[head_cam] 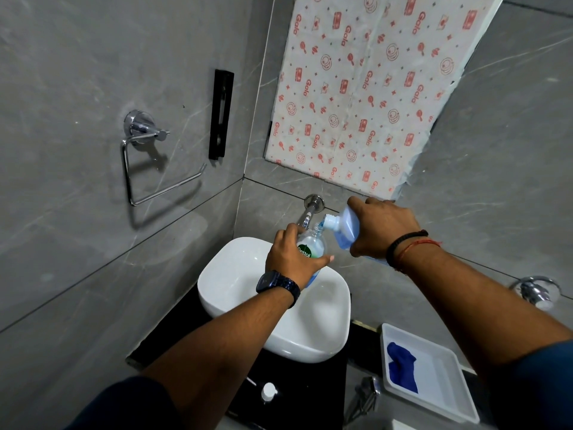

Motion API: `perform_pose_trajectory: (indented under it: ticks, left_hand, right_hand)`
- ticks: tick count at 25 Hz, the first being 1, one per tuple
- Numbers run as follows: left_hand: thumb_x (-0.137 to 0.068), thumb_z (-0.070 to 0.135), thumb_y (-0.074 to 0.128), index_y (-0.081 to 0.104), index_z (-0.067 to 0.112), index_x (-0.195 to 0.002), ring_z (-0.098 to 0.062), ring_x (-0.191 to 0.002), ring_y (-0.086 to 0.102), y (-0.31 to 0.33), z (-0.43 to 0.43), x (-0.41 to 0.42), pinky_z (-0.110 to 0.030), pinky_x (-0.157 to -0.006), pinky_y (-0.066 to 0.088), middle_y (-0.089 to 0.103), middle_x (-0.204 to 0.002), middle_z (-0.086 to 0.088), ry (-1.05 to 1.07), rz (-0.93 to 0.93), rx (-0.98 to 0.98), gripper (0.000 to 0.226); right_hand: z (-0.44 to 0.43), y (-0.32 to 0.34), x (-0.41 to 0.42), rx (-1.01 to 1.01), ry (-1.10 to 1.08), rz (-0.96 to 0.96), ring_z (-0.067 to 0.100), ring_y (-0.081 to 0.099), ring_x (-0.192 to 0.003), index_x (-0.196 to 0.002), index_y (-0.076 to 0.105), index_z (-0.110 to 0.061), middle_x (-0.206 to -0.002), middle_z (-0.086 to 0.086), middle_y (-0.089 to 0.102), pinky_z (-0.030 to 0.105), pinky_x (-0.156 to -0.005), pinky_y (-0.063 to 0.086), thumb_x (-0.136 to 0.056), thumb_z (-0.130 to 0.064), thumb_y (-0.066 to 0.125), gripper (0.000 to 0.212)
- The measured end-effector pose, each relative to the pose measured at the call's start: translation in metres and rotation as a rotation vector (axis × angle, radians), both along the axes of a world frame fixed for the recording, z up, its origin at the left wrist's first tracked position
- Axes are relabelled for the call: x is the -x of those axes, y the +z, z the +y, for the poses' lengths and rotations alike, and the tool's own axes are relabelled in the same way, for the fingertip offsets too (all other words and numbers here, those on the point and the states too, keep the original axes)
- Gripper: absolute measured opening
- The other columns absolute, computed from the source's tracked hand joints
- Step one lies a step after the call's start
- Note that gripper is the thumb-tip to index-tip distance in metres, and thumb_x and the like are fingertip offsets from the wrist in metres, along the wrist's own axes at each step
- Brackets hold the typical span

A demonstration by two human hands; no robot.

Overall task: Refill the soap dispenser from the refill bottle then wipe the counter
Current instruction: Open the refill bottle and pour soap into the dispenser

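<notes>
My left hand grips a clear soap dispenser bottle with a green label, held over the white basin. Its neck is open, with no pump on it. My right hand holds the pale blue refill bottle tipped leftward, its white mouth right at the dispenser's neck. A thin blue stream shows at the mouth. The white pump head lies on the black counter in front of the basin. A blue cloth sits in a white tray at the right.
A chrome wall tap sticks out just behind the two bottles. A chrome towel ring and a black bracket hang on the left wall. A chrome fitting is on the right wall.
</notes>
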State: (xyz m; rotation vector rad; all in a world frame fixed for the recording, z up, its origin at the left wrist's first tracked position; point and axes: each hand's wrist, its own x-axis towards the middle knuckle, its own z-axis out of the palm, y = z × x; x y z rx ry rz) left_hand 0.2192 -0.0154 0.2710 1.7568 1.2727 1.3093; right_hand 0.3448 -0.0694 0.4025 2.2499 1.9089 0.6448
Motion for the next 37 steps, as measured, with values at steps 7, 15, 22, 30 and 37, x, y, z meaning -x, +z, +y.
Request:
perform_pose_trajectory:
  ticks: [7,15,22,30,37]
  left_hand:
    - [-0.048,0.055,0.084,0.047,0.028,-0.103,-0.013,-0.083,0.05,0.0001,0.0003,0.0,-0.022,-0.064,0.044,0.055,-0.104,0.004,0.002,-0.002,-0.012,0.072]
    - [-0.047,0.054,0.084,0.047,0.028,-0.102,-0.013,-0.082,0.051,0.001,0.0005,0.0004,-0.023,-0.064,0.046,0.054,-0.102,0.003,0.005,0.008,-0.025,0.072]
    - [-0.047,0.055,0.084,0.046,0.029,-0.101,-0.014,-0.082,0.051,0.0021,-0.0004,0.0018,-0.023,-0.064,0.046,0.055,-0.102,0.004,-0.004,0.004,-0.029,0.071]
    - [-0.047,0.056,0.084,0.046,0.03,-0.1,-0.013,-0.08,0.05,0.0028,-0.001,0.0034,-0.021,-0.063,0.043,0.054,-0.101,0.005,-0.002,0.004,-0.03,0.07]
    - [-0.047,0.056,0.083,0.046,0.03,-0.101,-0.013,-0.08,0.05,0.0038,-0.0014,0.0052,-0.022,-0.063,0.043,0.054,-0.102,0.005,-0.005,0.008,-0.025,0.071]
  right_hand:
    - [-0.0002,0.0012,0.0015,0.001,0.002,0.0,0.025,0.055,-0.087,-0.116,0.039,-0.028,-0.101,0.004,0.06,0.036,-0.069,0.047,-0.058,-0.044,0.08,0.072]
    - [0.0003,0.001,0.0009,0.004,-0.001,0.006,0.025,0.056,-0.089,-0.118,0.039,-0.028,-0.103,0.004,0.06,0.038,-0.071,0.05,-0.059,-0.044,0.081,0.074]
    - [-0.0013,0.0023,0.0011,-0.01,0.002,-0.013,0.026,0.055,-0.087,-0.116,0.04,-0.029,-0.101,0.003,0.06,0.036,-0.069,0.047,-0.058,-0.046,0.08,0.073]
    - [-0.0036,0.0053,0.0052,-0.006,0.007,-0.02,0.025,0.055,-0.087,-0.118,0.04,-0.029,-0.102,0.003,0.06,0.033,-0.065,0.041,-0.059,-0.045,0.08,0.073]
    - [-0.0041,0.0069,0.0076,0.003,0.008,-0.016,0.026,0.056,-0.088,-0.117,0.04,-0.028,-0.104,0.004,0.06,0.033,-0.066,0.042,-0.059,-0.045,0.08,0.072]
